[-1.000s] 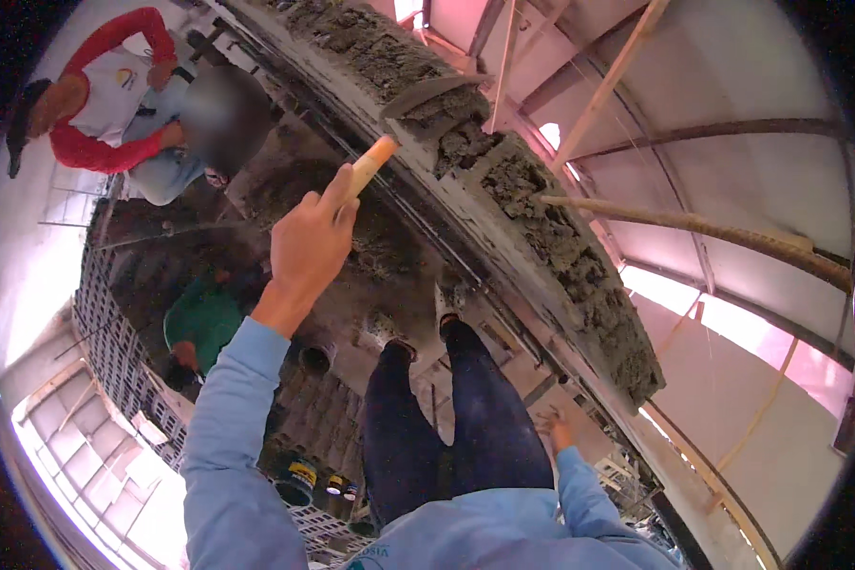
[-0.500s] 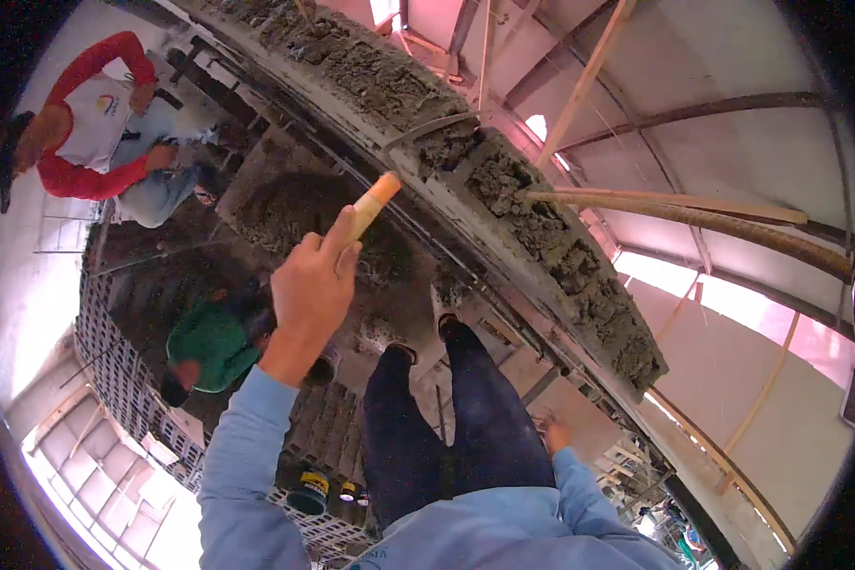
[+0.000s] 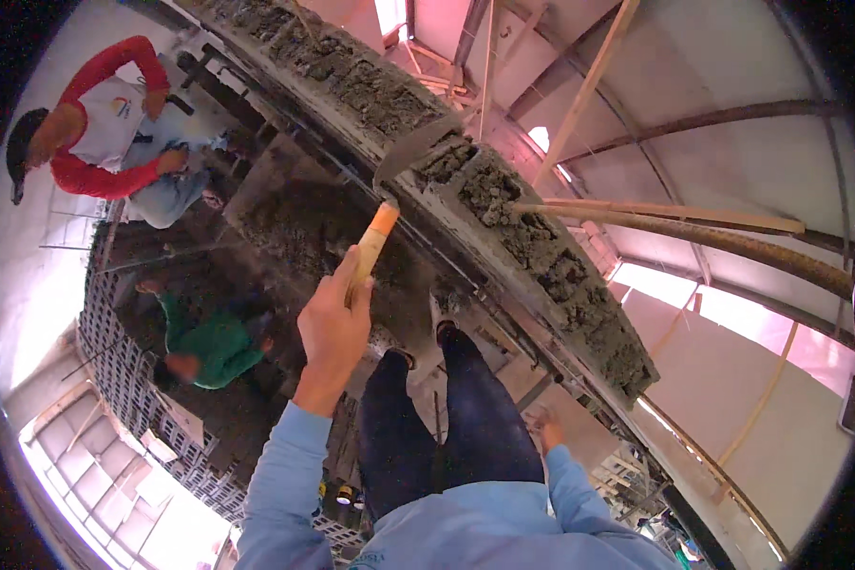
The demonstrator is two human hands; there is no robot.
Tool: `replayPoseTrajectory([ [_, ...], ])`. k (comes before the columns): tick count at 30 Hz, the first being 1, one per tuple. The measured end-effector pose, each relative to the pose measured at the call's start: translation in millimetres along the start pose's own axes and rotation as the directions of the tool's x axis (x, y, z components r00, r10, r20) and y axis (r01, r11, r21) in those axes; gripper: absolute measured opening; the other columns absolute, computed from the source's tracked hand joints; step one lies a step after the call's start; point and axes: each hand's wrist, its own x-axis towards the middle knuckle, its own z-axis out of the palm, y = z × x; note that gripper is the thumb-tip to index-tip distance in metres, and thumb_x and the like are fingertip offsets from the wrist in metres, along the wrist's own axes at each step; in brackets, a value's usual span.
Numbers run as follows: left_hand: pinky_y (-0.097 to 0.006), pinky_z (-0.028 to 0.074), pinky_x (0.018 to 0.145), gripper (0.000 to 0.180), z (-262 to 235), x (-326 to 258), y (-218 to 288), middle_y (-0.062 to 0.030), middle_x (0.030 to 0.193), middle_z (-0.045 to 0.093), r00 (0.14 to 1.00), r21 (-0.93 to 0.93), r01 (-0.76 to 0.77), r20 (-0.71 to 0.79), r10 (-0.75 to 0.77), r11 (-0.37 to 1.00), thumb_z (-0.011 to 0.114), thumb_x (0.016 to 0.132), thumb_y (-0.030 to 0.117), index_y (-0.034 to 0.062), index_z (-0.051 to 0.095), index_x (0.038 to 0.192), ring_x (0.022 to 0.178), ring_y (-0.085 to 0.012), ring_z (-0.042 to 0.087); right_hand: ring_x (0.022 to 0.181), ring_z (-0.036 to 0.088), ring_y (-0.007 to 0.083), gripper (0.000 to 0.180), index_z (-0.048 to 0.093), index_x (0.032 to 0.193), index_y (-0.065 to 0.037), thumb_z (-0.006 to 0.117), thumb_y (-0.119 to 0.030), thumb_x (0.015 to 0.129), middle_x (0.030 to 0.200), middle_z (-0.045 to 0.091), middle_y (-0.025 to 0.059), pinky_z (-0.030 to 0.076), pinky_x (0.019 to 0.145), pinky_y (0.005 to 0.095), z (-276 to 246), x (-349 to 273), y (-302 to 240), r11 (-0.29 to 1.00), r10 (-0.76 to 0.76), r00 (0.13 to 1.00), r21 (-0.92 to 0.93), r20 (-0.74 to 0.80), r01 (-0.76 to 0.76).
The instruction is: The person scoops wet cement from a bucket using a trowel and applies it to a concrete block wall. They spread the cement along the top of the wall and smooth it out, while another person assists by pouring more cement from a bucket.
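A steel-bladed trowel with an orange wooden handle (image 3: 375, 242) is gripped in the closed left hand (image 3: 332, 328), its blade laid against the mortar-topped grey block wall (image 3: 503, 204), apparently for spreading. The right hand (image 3: 545, 432) is lowered beside the leg, apparently loose and empty.

Small round badge (image 3: 122, 106) in red and yellow, chest of co-worker's white-and-red shirt, upper left

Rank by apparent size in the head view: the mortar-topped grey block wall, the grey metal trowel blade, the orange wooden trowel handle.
1. Mortar-topped grey block wall, largest by far.
2. Grey metal trowel blade.
3. Orange wooden trowel handle, gripped by the left hand; partly hidden, so 2 and 3 are close.
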Motion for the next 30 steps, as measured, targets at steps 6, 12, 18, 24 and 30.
replayPoseTrajectory([
  [6, -0.043, 0.055, 0.075, 0.043, 25.1, -8.2, -13.5, -0.0136, 0.094, 0.069, 1.000, 0.034, -0.016, 0.019, 0.015, 0.999, 0.068, 0.095, 0.026, 0.0192, 0.063, 0.138, 0.083, -0.0317, 0.070, 0.096, 0.069, 0.0261, 0.045, 0.049, 0.142, -0.009, 0.048, -0.020, 0.099, 0.119, 0.070, 0.0169, 0.055, 0.081, 0.0385, -15.2, 6.3, -7.8, 0.988, -0.037, 0.998, -0.146, 0.047, 0.043],
  [12, -0.042, 0.055, 0.075, 0.044, 28.8, -13.7, -21.3, -0.0131, 0.093, 0.070, 0.999, 0.070, 0.038, -0.030, -0.036, 0.997, 0.068, 0.096, 0.026, 0.0194, 0.063, 0.138, 0.083, -0.0317, 0.070, 0.100, 0.069, 0.0261, 0.048, 0.044, 0.145, -0.009, 0.048, -0.025, 0.100, 0.120, 0.069, 0.0164, 0.055, 0.083, 0.0389, -15.4, 8.0, -22.0, 0.998, -0.019, 0.995, -0.055, 0.096, 0.024],
  [18, -0.041, 0.055, 0.082, 0.042, 25.0, -23.6, -21.1, -0.0159, 0.107, 0.070, 0.997, 0.016, 0.069, 0.040, -0.070, 0.997, 0.069, 0.095, 0.025, 0.0164, 0.064, 0.136, 0.094, -0.0325, 0.070, 0.099, 0.069, 0.0271, 0.050, 0.043, 0.146, -0.009, 0.053, -0.025, 0.100, 0.122, 0.067, 0.0159, 0.054, 0.084, 0.0404, -10.4, 5.4, -40.2, 0.987, -0.024, 0.989, -0.157, 0.146, 0.047],
  [24, -0.041, 0.054, 0.072, 0.042, -13.5, -18.8, 1.1, -0.0120, 0.094, 0.069, 0.999, 0.130, -0.005, -0.034, 0.009, 0.992, 0.071, 0.092, 0.024, 0.0183, 0.066, 0.134, 0.081, -0.0309, 0.068, 0.097, 0.070, 0.0260, 0.045, 0.049, 0.143, -0.013, 0.056, -0.021, 0.100, 0.123, 0.066, 0.0118, 0.053, 0.085, 0.0405, -11.2, 21.6, -50.5, 0.994, -0.018, 0.989, -0.108, 0.144, 0.034],
  [30, -0.043, 0.051, 0.061, 0.039, -36.0, -41.7, 45.6, -0.0082, 0.078, 0.060, 0.991, 0.251, -0.134, 0.044, 0.127, 0.959, 0.074, 0.087, 0.022, 0.0222, 0.069, 0.125, 0.069, -0.0285, 0.064, 0.097, 0.069, 0.0248, 0.037, 0.052, 0.138, -0.016, 0.053, -0.019, 0.101, 0.113, 0.071, 0.0074, 0.055, 0.079, 0.0366, -19.0, 32.8, -52.3, 0.996, -0.046, 0.984, -0.061, 0.175, 0.057],
])
